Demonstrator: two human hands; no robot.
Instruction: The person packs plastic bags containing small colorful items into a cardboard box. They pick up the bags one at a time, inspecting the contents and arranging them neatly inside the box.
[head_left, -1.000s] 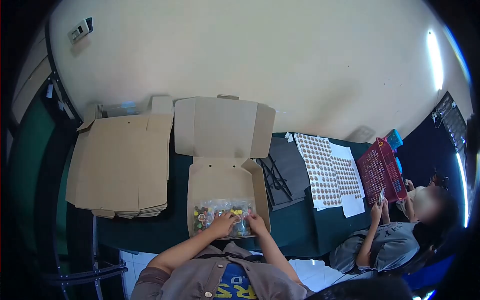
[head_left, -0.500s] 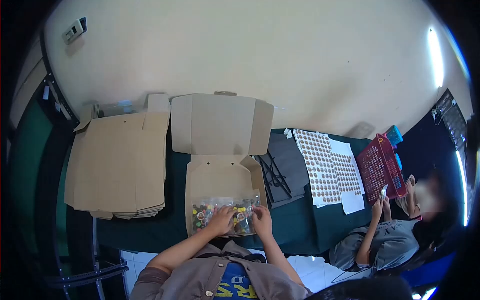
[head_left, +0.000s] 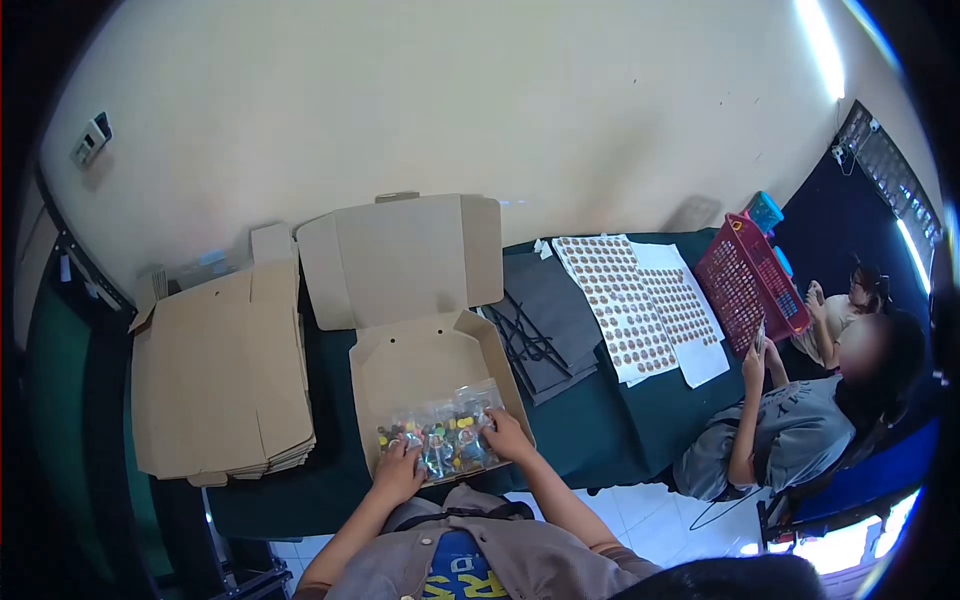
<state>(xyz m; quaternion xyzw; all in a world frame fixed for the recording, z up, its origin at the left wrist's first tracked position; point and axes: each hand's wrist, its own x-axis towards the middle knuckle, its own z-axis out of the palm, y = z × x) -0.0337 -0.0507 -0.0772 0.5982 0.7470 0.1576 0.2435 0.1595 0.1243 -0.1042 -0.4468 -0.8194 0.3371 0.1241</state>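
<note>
An open cardboard mailer box (head_left: 420,352) stands in front of me with its lid tipped back against the wall. Along its near side lie clear plastic bags of colourful candies (head_left: 455,440), several round stickers showing on them. My left hand (head_left: 400,474) rests on the left part of the bags, fingers stretched out and apart. At the right end, my right hand (head_left: 508,437) touches the bags close to the box's side wall, fingers extended over the plastic. Neither hand is wrapped round a bag.
A stack of flat cardboard boxes (head_left: 220,370) lies on the left. To the right are dark bags with black handles (head_left: 545,330), sticker sheets (head_left: 620,310) and a red plastic basket (head_left: 755,285). Two people are at the right; one in grey (head_left: 790,440) holds a small object.
My left hand has shifted left across the bags, and my right hand has moved onto their right end. The whole view has turned slightly right, bringing a second person further into sight.
</note>
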